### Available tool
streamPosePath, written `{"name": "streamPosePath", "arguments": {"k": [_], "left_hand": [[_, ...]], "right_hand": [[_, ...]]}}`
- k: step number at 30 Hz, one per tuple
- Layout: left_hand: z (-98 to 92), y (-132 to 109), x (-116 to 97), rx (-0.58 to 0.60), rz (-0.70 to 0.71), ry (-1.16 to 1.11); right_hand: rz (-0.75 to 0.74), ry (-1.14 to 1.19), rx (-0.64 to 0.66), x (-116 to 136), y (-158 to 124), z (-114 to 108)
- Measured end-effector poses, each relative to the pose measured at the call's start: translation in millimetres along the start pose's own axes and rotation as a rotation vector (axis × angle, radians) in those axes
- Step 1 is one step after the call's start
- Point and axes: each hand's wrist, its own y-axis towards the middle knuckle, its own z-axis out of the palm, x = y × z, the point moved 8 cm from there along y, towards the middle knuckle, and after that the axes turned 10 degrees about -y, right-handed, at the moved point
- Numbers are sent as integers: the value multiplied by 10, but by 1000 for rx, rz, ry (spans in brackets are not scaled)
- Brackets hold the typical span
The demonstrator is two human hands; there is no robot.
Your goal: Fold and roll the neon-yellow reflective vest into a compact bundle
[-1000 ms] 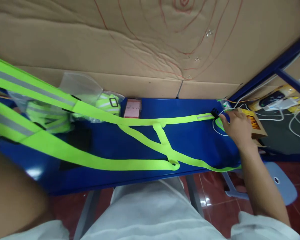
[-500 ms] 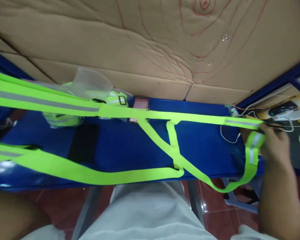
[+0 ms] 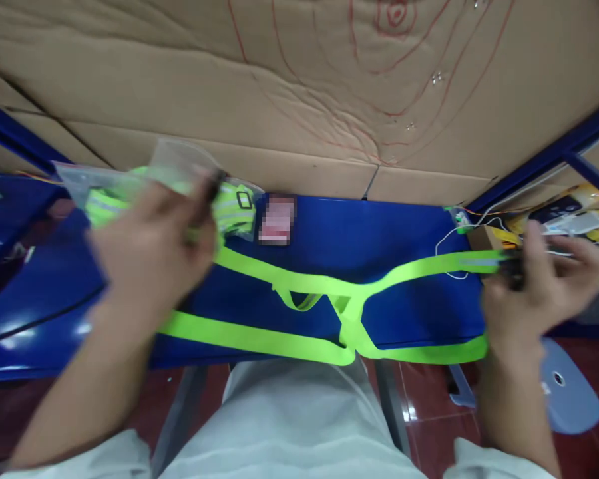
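A neon yellow-green reflective strap vest (image 3: 279,339) stretches between my hands, over the front of the blue table. My left hand (image 3: 154,239), blurred by motion, is closed around its left end, with a dark piece that looks like a buckle at the fingertips. On the right, my right hand (image 3: 534,293) grips a black buckle (image 3: 513,269) at the other strap end, thumb raised and some fingers apart. The straps meet in a joined crossing near the middle, and a lower strap sags along the table edge.
Behind my left hand lie clear plastic bags (image 3: 234,206) holding more neon straps. A pink card-like item (image 3: 278,219) lies on the blue table (image 3: 369,233). Cardboard (image 3: 299,100) walls the back. White cables and a box stand right; a grey-blue stool (image 3: 572,389) is below.
My left hand has come into view from the left with its strap end, drawing inward. The straps have dropped lower and slackened. My right hand has turned, showing the black buckle.
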Motion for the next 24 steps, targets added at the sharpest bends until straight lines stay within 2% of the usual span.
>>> {"name": "streamPosePath", "arguments": {"k": [1,3,5,6,8,11,13,17,20,24], "left_hand": [[142,-53,-176,38,73,26],[477,-197,-588,139,252,54],[729,-328,-889,155,334,33],[836,-386,-994,161,364,22],[1021,-477,-1085,198,383,14],[1195,-568,-1036,267,367,16],[1237,-610,-1001,287,378,30],[1222,-658,-1053,289,440,95],[1213,-685,-1144,316,488,111],[1243,-683,-1132,353,484,95]], "right_hand": [[-44,46,53,359,43,90],[-72,88,310,1000,44,393],[-169,195,524,1588,-59,649],[-219,248,604,1822,-132,749],[-280,301,700,2125,-274,902],[-298,309,754,2275,-432,1035],[-304,307,743,2293,-488,1059],[-292,279,699,2309,-521,1039],[-285,264,781,2373,-578,1047],[-318,435,875,2478,-638,1006]]}}
